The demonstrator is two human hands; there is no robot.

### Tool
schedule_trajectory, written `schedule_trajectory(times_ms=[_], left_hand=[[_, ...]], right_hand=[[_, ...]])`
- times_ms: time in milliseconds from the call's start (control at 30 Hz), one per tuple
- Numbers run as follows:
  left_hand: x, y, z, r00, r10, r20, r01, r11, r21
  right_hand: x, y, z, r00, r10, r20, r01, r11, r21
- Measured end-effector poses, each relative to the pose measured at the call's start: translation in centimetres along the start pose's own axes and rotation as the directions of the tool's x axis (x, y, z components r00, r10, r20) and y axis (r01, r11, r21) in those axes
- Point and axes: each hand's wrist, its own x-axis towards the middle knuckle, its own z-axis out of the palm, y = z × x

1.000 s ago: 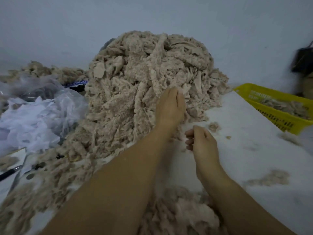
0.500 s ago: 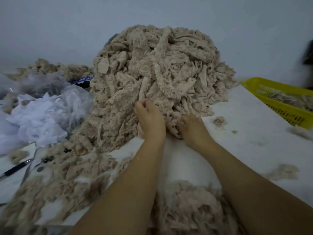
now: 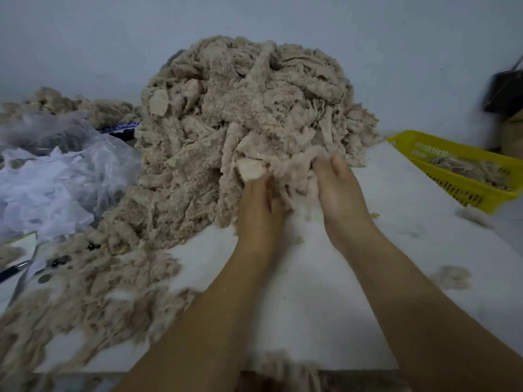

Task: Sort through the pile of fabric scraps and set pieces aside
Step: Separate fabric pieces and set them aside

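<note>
A tall pile of beige fabric scraps (image 3: 249,114) fills the back middle of the white table (image 3: 311,306). My left hand (image 3: 259,205) and my right hand (image 3: 339,193) are both at the pile's front foot, fingers curled into a bunch of beige scraps (image 3: 288,168) that hangs between them. The fingertips are buried in the fabric. A smoother pale piece (image 3: 250,169) shows just above my left hand.
A yellow plastic basket (image 3: 464,193) with some beige scraps stands at the right. White and clear plastic bags (image 3: 51,176) lie at the left, a pen (image 3: 14,271) near the left edge. Loose scraps (image 3: 93,292) spread over the front left; a small tuft (image 3: 451,277) lies right.
My left hand came down from the pile's slope to its foot; my right hand reached forward from the bare table. Both now grip a bunch of scraps and draw it out.
</note>
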Motion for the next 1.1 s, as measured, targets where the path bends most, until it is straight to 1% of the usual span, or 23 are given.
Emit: schedule_trajectory(times_ms=[67,133,167,200,233,267,300,333,367,400,433,467,533,567,633,733,800,867,933,1000,1033,1067,1100], left_hand=[[-1.7,0.1,-1.0,0.998,-0.053,0.034,0.05,0.997,0.066],[-2.7,0.4,-1.6,0.986,-0.164,0.016,0.162,0.985,0.063],[-2.7,0.8,-1.7,0.966,-0.257,0.03,0.258,0.965,-0.034],[-2.0,1.4,-1.7,0.923,-0.379,0.069,0.385,0.897,-0.215],[-0.8,1.9,-1.7,0.843,-0.512,0.164,0.526,0.723,-0.448],[0.7,2.3,-1.8,0.753,-0.581,0.307,0.621,0.474,-0.624],[2.2,2.6,-2.1,0.689,-0.575,0.44,0.666,0.263,-0.698],[3.6,3.0,-2.4,0.65,-0.535,0.54,0.698,0.139,-0.703],[4.7,3.2,-2.6,0.631,-0.508,0.587,0.718,0.097,-0.689],[5.6,3.2,-2.8,0.63,-0.508,0.587,0.711,0.074,-0.699],[6.4,3.0,-2.8,0.638,-0.532,0.556,0.684,0.06,-0.727],[7.2,2.8,-2.6,0.649,-0.552,0.523,0.647,0.04,-0.761],[7.6,1.9,-2.5,0.668,-0.581,0.465,0.556,-0.025,-0.831],[7.6,1.2,-2.5,0.687,-0.569,0.451,0.526,-0.039,-0.85],[6.8,-0.3,-2.6,0.746,-0.504,0.435,0.478,-0.05,-0.877],[5.2,-1.0,-3.3,0.811,-0.35,0.469,0.467,-0.096,-0.879],[4.5,0.0,-3.3,0.83,-0.188,0.525,0.523,-0.061,-0.85],[3.7,1.1,-3.0,0.808,-0.069,0.585,0.589,0.071,-0.805],[3.1,1.6,-2.6,0.749,-0.055,0.661,0.646,0.286,-0.708],[2.3,1.8,-2.0,0.708,-0.118,0.696,0.634,0.54,-0.554],[1.9,2.0,-1.6,0.714,-0.152,0.684,0.584,0.669,-0.46],[1.5,2.2,-1.3,0.725,-0.173,0.667,0.512,0.783,-0.353],[1.2,2.5,-1.1,0.729,-0.185,0.658,0.433,0.87,-0.235]], right_hand=[[2.1,-1.7,0.2,0.996,0.05,0.078,-0.06,0.99,0.129],[3.7,-2.4,0.5,0.991,0.065,0.114,-0.09,0.97,0.225],[4.2,-2.2,0.6,0.988,0.058,0.144,-0.093,0.964,0.251],[4.4,-1.8,0.7,0.98,0.051,0.191,-0.099,0.964,0.248],[4.2,-1.2,0.9,0.968,0.046,0.245,-0.102,0.97,0.219],[3.9,-0.3,0.9,0.955,0.038,0.294,-0.086,0.984,0.154],[3.5,0.7,0.8,0.939,0.032,0.342,-0.056,0.997,0.06],[3.1,1.5,0.7,0.92,0.032,0.39,-0.013,0.999,-0.052],[2.7,2.3,0.5,0.901,0.043,0.432,0.026,0.988,-0.152],[2.5,3.2,0.3,0.889,0.055,0.455,0.055,0.973,-0.224],[2.4,4.1,0.0,0.896,0.062,0.44,0.067,0.96,-0.272],[2.6,4.8,-0.5,0.922,0.064,0.381,0.06,0.951,-0.303],[3.3,5.8,-1.8,0.985,0.067,0.158,-0.009,0.939,-0.344],[3.6,6.0,-2.4,0.997,0.069,0.031,-0.055,0.941,-0.333],[4.2,6.3,-3.4,0.984,0.043,-0.173,-0.086,0.965,-0.247],[4.6,6.5,-3.7,0.946,-0.022,-0.324,-0.03,0.987,-0.155],[4.9,6.7,-3.7,0.938,0.016,-0.346,-0.054,0.994,-0.099],[5.2,6.3,-3.7,0.952,0.068,-0.297,-0.061,0.998,0.032],[5.3,5.7,-3.6,0.973,0.091,-0.213,-0.068,0.991,0.113],[5.0,5.4,-3.1,0.986,0.144,-0.079,-0.138,0.987,0.081],[4.5,5.2,-2.6,0.982,0.186,0.017,-0.187,0.981,0.044],[3.9,5.1,-2.2,0.966,0.225,0.13,-0.222,0.974,-0.039],[3.2,5.1,-1.9,0.929,0.266,0.258,-0.233,0.961,-0.153]])
